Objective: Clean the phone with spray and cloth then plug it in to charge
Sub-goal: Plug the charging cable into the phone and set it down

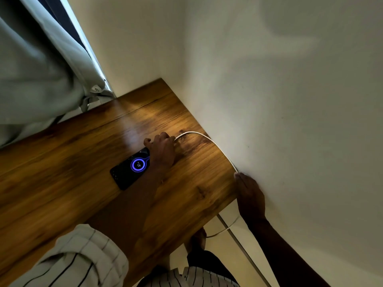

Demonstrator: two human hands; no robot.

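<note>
Right hand (250,195), nearest me, is lying flat against the wall (290,100), fingers straight, tips just touching the white cable (207,135) where it's dropping off the table (62,162) edge. Further out, the phone (126,172) is lying face up mid-table, showing a charging ring, so it's looking plugged in. Left hand (162,151) is curling its fingers round the cable's plug at the phone's far end. Phone's thin, glassy, probably slick on wood, so I'd be gripping its side edges, not tugging the floppy cable.

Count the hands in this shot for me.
2. The left hand curls round the white cable at the phone's end on the table; the right hand lies flat against the wall by the table's edge.
</note>
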